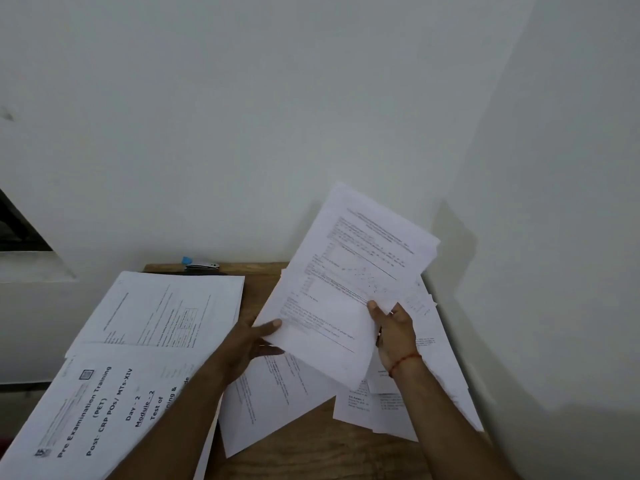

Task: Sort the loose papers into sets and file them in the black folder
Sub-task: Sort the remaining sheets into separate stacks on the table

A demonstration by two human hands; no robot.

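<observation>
Sorting is judged to be the step in hand. In the head view, a sheaf of printed sheets is held up above the wooden table, to the right of the stapler and nearer the person. The left hand is curled round the sheaf's lower left corner, thumb on top. The right hand pinches its right edge, thumb laid on the printed face. Below the sheaf, also right of the stapler, loose papers are fanned over the table. Just in front of the stapler a far stack is laid, and nearer still a cover-page stack headed "Pre Examination Training" overlaps it. The black folder cannot be made out for certain; only a dark edge is seen beside the stapler, under the far stack.

For a clean sort, the top sheet's heading is best read before anything is released. One sheet should be slid off by a thumb while the rest is kept clamped by the other hand. Thin sheets are likely to droop, so support from beneath is advised. Sets should be squared and kept apart.
</observation>
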